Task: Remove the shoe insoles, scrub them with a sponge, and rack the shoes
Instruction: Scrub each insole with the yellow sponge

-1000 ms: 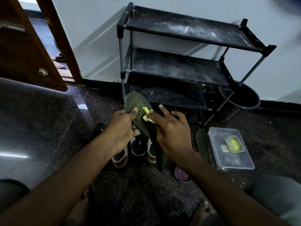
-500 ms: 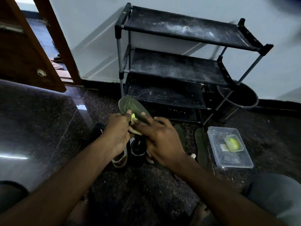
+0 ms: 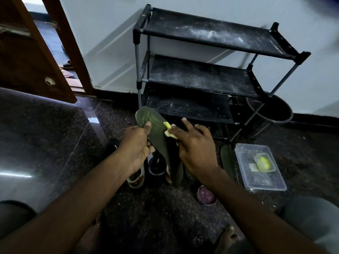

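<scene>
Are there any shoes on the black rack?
No, the visible shelves of the rack hold only whitish dust, and the shoes stand on the floor in front of it.

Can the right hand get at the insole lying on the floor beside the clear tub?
Probably yes: the floor insole lies uncovered just beside the right hand, with nothing between. But the hand is holding a yellow sponge against the held insole, so it must free itself first.

The insole [image 3: 156,129] is dark green with a faint lined emblem, the sponge [image 3: 168,130] pale yellow, the rack [image 3: 201,77] black smeared with whitish dust, the floor [image 3: 55,143] dark and finely speckled.
</scene>
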